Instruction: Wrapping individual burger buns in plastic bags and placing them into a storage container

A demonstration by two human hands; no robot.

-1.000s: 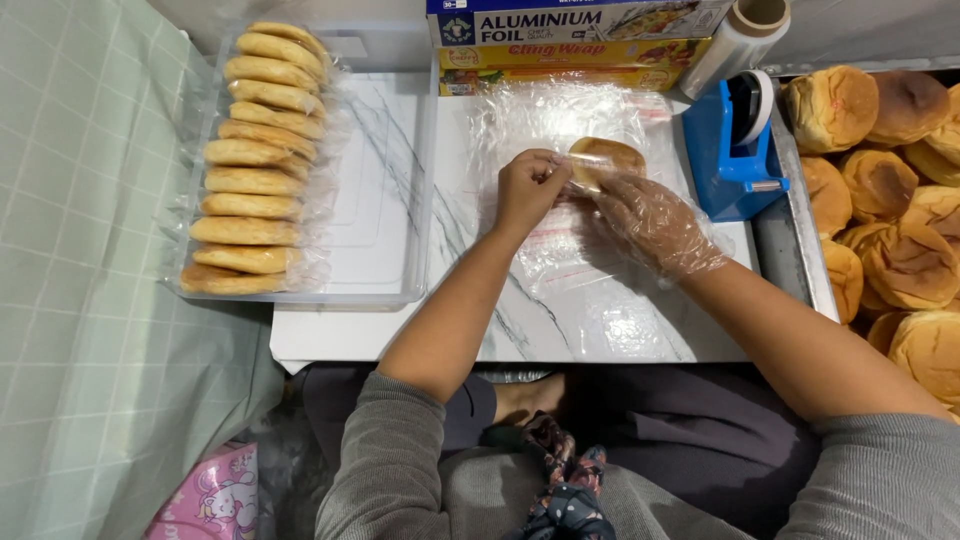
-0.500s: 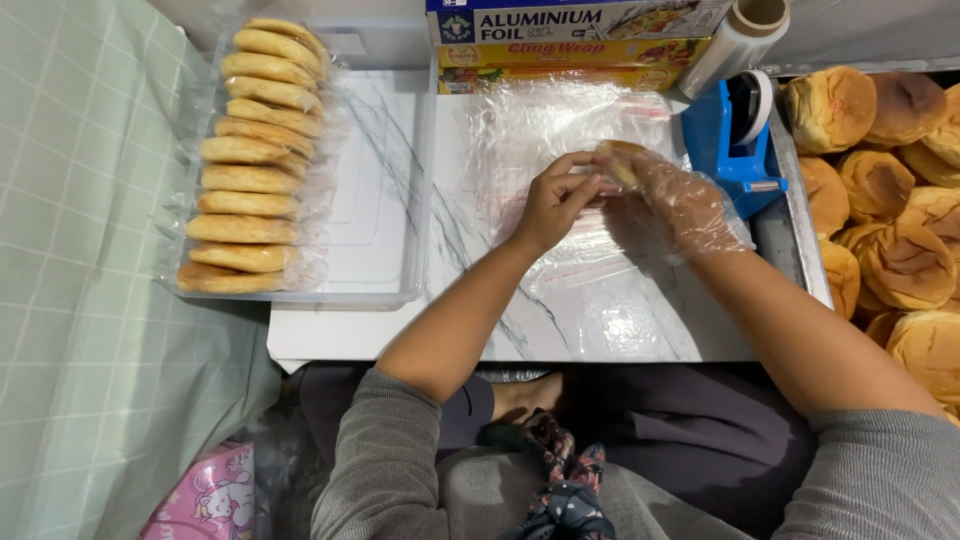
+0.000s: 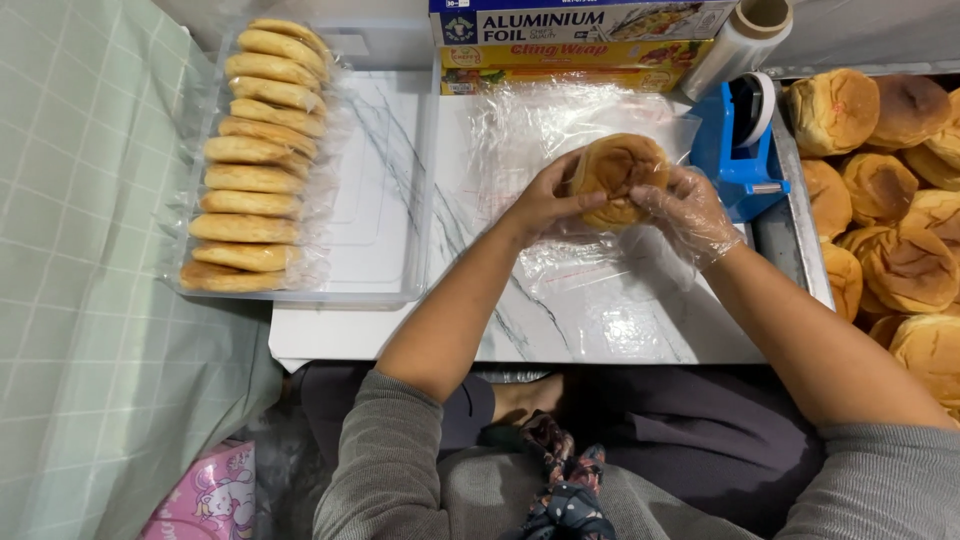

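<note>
While both hands grip it, the bun (image 3: 618, 178) sits raised just above the clear film (image 3: 590, 270) spread on the worktop (image 3: 520, 335).

Head view only:
- Left hand (image 3: 545, 200), bare, clasps the bun's left side; fingers curl onto its top.
- Right hand (image 3: 690, 210), in a thin clear glove, clasps the right side. Neither hand is free.
- Bun looks unwrapped on top; I cannot tell if film already clings underneath.

Progress, my read:
- Done: a row of wrapped buns (image 3: 255, 160) stands on edge in the clear tray (image 3: 400, 200) at left, filling only its left side.
- Left: a large heap of bare buns (image 3: 900, 200) in the metal tray (image 3: 790, 210) at right, so well short of finished. Current bun is early in its wrap.

Edges and room:
- Tape dispenser (image 3: 740, 140), blue, stands just beside the right hand; tight on that side.
- Foil box (image 3: 580, 20), wrap box (image 3: 570, 62) and film roll (image 3: 740, 38) line the far edge, near the bun.
- Tray rim is near the left hand, with bare worktop between.
- Most open room is toward the near edge, over the film, down to the person's lap.
- Tray's right half is free for more wrapped buns.
</note>
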